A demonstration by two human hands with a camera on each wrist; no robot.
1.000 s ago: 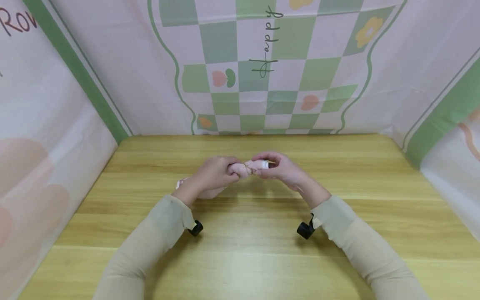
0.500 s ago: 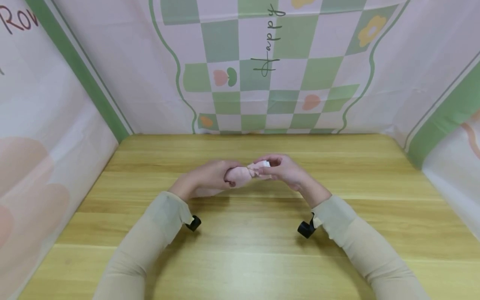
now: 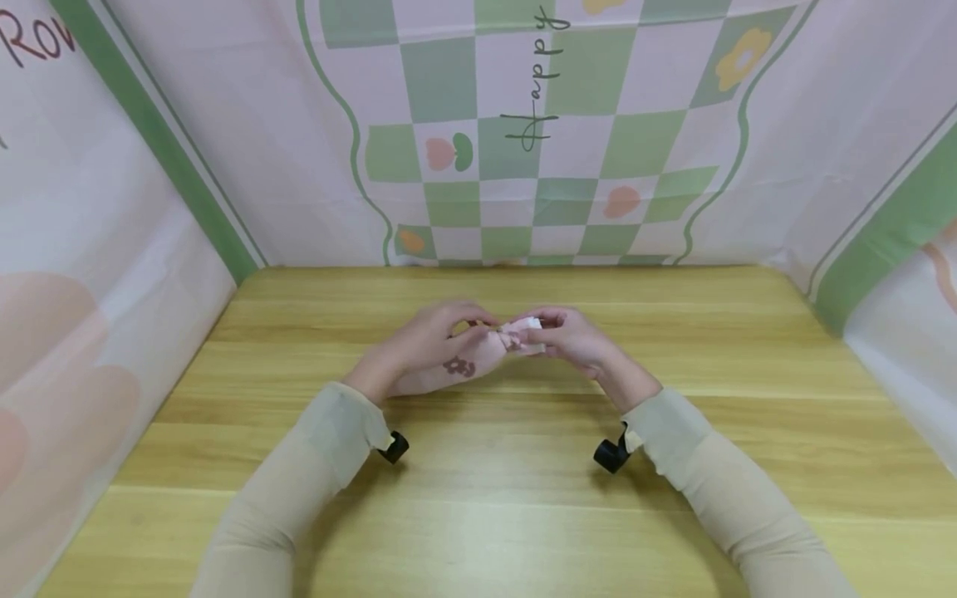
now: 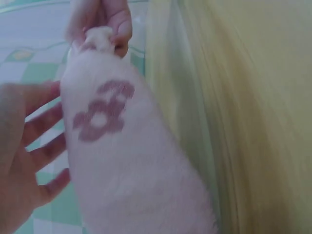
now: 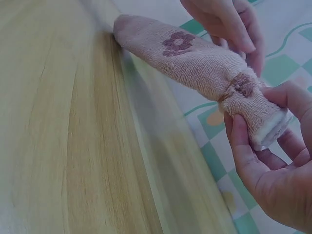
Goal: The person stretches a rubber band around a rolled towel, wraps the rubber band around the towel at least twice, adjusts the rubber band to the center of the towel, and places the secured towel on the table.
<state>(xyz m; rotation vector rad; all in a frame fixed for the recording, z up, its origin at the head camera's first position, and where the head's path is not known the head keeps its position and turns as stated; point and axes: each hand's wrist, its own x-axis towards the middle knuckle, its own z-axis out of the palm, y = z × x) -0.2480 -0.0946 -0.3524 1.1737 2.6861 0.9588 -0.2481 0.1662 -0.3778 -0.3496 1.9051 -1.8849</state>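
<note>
A pink terry towel point(image 3: 474, 359) with a dark pink flower is bunched into a long shape between my hands, its far part slanting to the left. In the right wrist view a thin brownish band point(image 5: 225, 96) cinches it near its white-edged short end. My right hand point(image 3: 576, 342) pinches that short end between thumb and fingers. Spread fingers of my left hand point(image 3: 426, 339) lie along the towel's side; in the left wrist view the fingertips point(image 4: 59, 183) come up to its edge without curling round it. The left hand covers part of the towel in the head view.
Under the hands lies a wooden tabletop point(image 3: 478, 490). A checked green and white cloth point(image 3: 508, 199) hangs behind its back edge, with more printed cloth at both sides. Black wrist cameras point(image 3: 611, 456) hang below the cuffs.
My left hand has loosened from its grip round the towel, and its fingers are now spread. More of the towel and its flower shows. The right hand still pinches the short end.
</note>
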